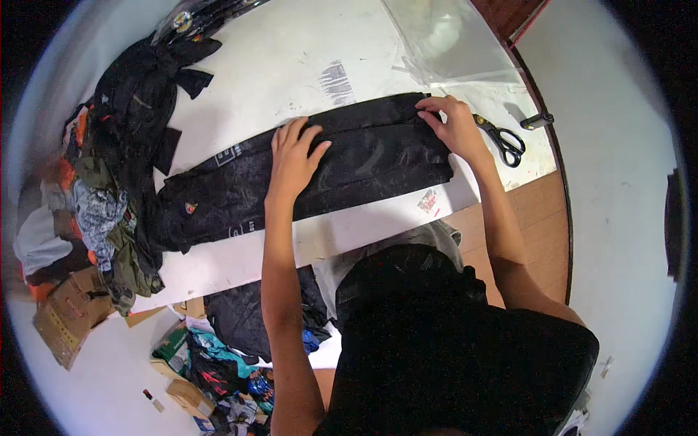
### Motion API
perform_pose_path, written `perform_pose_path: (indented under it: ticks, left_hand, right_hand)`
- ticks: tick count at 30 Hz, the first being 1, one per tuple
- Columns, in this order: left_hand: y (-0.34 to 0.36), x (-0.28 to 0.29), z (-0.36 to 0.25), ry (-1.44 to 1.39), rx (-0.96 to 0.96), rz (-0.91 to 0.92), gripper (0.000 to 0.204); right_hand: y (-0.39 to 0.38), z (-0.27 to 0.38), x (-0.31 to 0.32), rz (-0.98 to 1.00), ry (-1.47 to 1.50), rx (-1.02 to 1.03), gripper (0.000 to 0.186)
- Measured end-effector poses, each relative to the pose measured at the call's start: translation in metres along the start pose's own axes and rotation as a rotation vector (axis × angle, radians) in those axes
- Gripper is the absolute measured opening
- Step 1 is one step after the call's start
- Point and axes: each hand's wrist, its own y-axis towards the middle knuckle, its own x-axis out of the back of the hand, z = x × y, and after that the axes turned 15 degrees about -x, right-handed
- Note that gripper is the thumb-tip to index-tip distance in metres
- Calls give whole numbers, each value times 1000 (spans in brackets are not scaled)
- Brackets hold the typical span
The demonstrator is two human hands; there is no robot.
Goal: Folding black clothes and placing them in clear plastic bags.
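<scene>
A long black garment [363, 156] lies folded into a strip across the white table [254, 76], with pale printing along its edges and a small orange mark near its left end. My left hand [293, 156] rests on the middle of the garment, palm down with fingers spread. At the right end, my right hand [454, 127] has thumb and forefinger brought together on the cloth near the far corner. Just right of that hand lies a pair of black-handled scissors [509, 147], its blades partly hidden behind the wrist.
Piled black garments [134, 94] and mixed camouflage clothes [102, 211] crowd the table's left end. Clear plastic sheeting [451, 43] covers the far right part. A small black object [536, 120] sits by the right edge. Below are a cardboard box [73, 312] and heaped clothes [225, 363].
</scene>
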Motion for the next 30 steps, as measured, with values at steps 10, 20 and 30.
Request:
perform_pose_path:
  ticks: [10, 20, 30]
  left_hand:
    - [0, -9, 16, -97, 8, -26, 13]
    - [-10, -9, -27, -59, 36, 52, 50]
    - [-26, -11, -21, 86, 88, 194, 67]
  right_hand:
    - [1, -26, 7, -175, 55, -398, 22]
    - [0, -31, 8, -17, 105, 24, 27]
    - [-12, 17, -6, -262, 23, 126, 17]
